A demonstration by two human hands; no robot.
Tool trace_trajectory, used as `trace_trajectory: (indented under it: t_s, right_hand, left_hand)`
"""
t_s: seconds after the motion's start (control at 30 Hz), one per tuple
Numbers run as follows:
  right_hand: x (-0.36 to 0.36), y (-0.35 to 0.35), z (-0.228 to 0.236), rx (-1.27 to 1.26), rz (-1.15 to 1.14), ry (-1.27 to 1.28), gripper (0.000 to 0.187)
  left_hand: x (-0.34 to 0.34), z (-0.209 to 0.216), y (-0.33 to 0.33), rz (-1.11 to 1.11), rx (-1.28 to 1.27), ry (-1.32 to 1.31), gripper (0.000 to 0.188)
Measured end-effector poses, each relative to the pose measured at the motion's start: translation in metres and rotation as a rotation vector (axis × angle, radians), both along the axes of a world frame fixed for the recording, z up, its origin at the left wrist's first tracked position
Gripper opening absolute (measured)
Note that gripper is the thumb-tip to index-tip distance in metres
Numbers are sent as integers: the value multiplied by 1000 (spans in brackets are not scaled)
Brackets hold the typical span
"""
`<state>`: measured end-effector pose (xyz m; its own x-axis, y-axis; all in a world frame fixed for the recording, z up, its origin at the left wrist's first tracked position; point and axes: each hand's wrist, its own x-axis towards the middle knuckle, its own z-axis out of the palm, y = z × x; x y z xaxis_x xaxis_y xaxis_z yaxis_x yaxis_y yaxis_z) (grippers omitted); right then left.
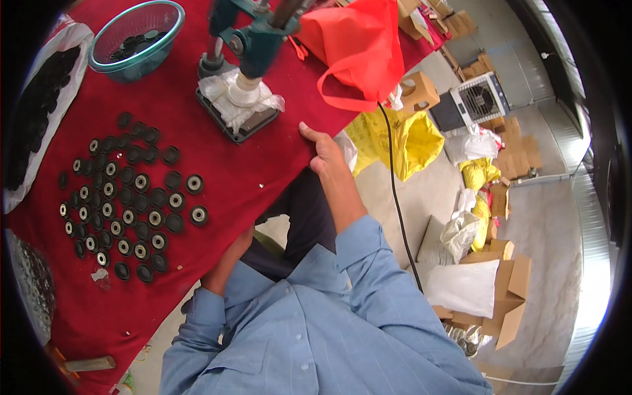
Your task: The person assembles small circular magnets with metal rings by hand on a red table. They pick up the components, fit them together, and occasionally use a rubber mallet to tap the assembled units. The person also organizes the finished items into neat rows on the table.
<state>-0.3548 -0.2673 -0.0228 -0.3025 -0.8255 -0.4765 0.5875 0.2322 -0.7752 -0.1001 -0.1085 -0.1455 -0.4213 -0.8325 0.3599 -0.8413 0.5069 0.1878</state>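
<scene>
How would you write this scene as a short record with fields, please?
Left grip: out of sight
Right grip: at the edge of the red cloth; what it holds is unclear
Press: teal, standing on the cloth, white wrap at its base
Discs: black, loosely spread left of the press, some ring-faced
Bowl: teal, dark pieces inside
Bag: red, right of the press

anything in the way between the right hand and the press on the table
Nothing visible stands between them. From the right hand at the table's edge to the near side of the press, only red cloth shows. The black round parts lie farther left, off that path.
</scene>
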Motion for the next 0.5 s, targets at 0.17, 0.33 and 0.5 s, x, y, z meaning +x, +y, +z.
trace_trajectory:
  t_s: [0.17,0.33,0.5]
  right_hand:
    - [-12,-2,-9,15,62,-138,52]
    - [-28,-2,-3,19,122,-146,47]
    - [-30,-3,-4,16,134,-119,43]
  left_hand:
    - [-15,8,-18,-51,350,483,54]
    - [-15,-1,-53,-46,311,404,57]
    - [9,-29,-86,169,367,395,57]
